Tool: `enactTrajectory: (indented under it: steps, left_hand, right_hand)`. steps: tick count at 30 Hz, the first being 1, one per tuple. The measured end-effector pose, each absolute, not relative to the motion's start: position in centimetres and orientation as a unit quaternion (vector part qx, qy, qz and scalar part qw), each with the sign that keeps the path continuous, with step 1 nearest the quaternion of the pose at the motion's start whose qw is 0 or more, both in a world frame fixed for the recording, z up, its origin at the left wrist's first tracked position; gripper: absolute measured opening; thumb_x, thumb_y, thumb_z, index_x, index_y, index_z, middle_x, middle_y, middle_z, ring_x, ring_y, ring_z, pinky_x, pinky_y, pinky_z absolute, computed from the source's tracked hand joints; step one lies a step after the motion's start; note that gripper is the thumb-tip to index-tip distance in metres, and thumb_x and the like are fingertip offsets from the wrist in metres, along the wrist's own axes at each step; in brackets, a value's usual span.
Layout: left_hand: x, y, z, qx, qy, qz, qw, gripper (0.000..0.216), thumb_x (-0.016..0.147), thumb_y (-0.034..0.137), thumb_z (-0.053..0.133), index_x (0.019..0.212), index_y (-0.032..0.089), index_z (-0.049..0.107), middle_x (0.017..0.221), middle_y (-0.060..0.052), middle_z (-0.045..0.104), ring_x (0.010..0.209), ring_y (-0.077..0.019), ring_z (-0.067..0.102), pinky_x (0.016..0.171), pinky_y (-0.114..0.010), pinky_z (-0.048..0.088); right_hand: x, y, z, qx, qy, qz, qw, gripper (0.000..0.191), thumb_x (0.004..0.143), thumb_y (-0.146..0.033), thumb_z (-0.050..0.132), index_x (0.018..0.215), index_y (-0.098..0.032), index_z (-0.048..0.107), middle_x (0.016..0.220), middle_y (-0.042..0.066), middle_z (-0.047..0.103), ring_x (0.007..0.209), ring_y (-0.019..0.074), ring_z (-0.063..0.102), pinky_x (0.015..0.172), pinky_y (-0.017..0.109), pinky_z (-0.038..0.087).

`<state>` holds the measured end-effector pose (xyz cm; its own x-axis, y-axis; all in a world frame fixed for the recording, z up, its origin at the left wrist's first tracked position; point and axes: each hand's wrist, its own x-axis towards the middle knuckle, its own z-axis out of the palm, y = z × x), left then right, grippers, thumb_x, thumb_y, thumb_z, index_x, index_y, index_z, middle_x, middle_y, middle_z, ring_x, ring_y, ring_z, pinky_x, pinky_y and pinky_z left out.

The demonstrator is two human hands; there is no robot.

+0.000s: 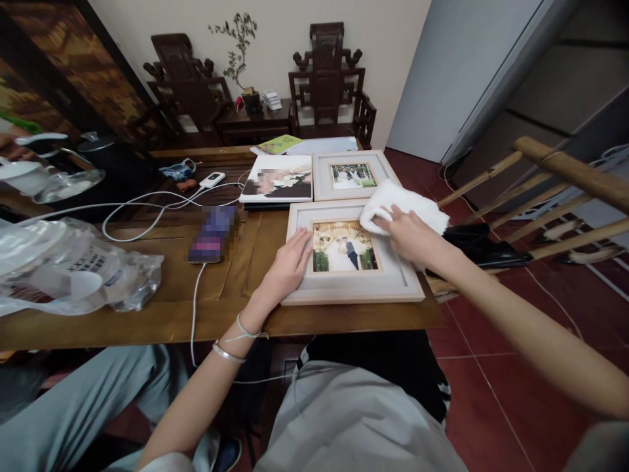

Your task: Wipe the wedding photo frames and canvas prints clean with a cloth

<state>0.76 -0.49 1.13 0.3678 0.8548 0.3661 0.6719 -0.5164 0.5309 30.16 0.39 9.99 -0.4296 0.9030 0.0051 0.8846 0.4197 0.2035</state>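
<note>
A light wooden picture frame [354, 288] with a couple's photo in its middle lies flat at the table's front edge. My left hand [291, 257] rests on its left side, fingers stretched out and flat. Bunched in my right hand [405, 229] is a white cloth [413, 204], which lies over the frame's upper right corner. Behind it is a second picture frame [322, 178], also with a photo. A photo album [278, 187] or stack of prints sits to the left of that one.
On the wooden table [246, 321] lie a phone [212, 236] on a white cable, a small white device [212, 180] and a clear plastic bag [93, 269]. A wooden chair [565, 164] stands at the right. Another person's leg [98, 400] shows at lower left.
</note>
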Motion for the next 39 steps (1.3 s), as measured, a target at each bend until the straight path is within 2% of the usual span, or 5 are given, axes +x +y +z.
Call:
enactTrajectory:
  steps: [10, 18, 25, 30, 39]
  left_hand:
    - [0.6, -1.1, 1.7, 0.771, 0.459, 0.405, 0.178, 0.071, 0.108, 0.058, 0.024, 0.162, 0.012, 0.03, 0.167, -0.019, 0.037, 0.155, -0.0296, 0.036, 0.129, -0.047, 0.029]
    - [0.9, -0.9, 0.7, 0.764, 0.492, 0.39, 0.148, 0.062, 0.104, 0.044, 0.041, 0.155, 0.008, 0.038, 0.164, -0.024, 0.039, 0.155, -0.0327, 0.036, 0.13, -0.05, 0.027]
    - [0.8, -0.9, 1.3, 0.636, 0.623, 0.403, 0.212, 0.07, 0.087, 0.025, 0.065, 0.151, 0.008, 0.043, 0.147, -0.025, 0.057, 0.142, -0.039, 0.052, 0.123, -0.056, 0.036]
    - [1.0, -1.7, 3.3, 0.496, 0.602, 0.433, 0.451, 0.05, 0.079, 0.024, 0.073, 0.126, 0.012, 0.063, 0.125, -0.016, 0.074, 0.114, -0.0326, 0.072, 0.101, -0.045, 0.057]
    - [-3.4, -5.1, 8.4, 0.392, 0.628, 0.487, 0.463, 0.042, 0.063, 0.021, 0.081, 0.103, 0.016, 0.073, 0.087, -0.006, 0.08, 0.074, -0.023, 0.075, 0.068, -0.031, 0.062]
  right_hand:
    - [20.6, 1.5, 8.3, 0.371, 0.927, 0.004, 0.05, 0.071, 0.087, 0.004, 0.045, 0.156, -0.015, 0.048, 0.171, 0.016, 0.029, 0.155, 0.0469, 0.024, 0.117, 0.073, 0.03]
    - [28.0, -8.3, 12.1, 0.28, 0.953, -0.104, 0.054, 0.074, 0.074, 0.01, 0.044, 0.133, -0.026, 0.071, 0.143, 0.012, 0.066, 0.127, 0.0307, 0.066, 0.1, 0.046, 0.058]
    - [34.0, -11.1, 9.3, 0.411, 0.911, -0.028, 0.012, 0.082, 0.066, 0.01, 0.04, 0.132, -0.026, 0.071, 0.159, 0.008, 0.051, 0.15, 0.0446, 0.038, 0.104, 0.077, 0.047]
    - [35.4, -10.9, 7.2, 0.382, 0.92, -0.04, -0.075, 0.081, 0.068, 0.01, 0.037, 0.134, -0.024, 0.069, 0.162, 0.006, 0.047, 0.154, 0.0341, 0.031, 0.115, 0.065, 0.044]
    - [39.6, -10.7, 5.6, 0.394, 0.885, -0.014, -0.247, 0.063, 0.078, 0.004, 0.042, 0.128, -0.025, 0.069, 0.161, 0.007, 0.049, 0.142, 0.0266, 0.053, 0.115, 0.04, 0.05]
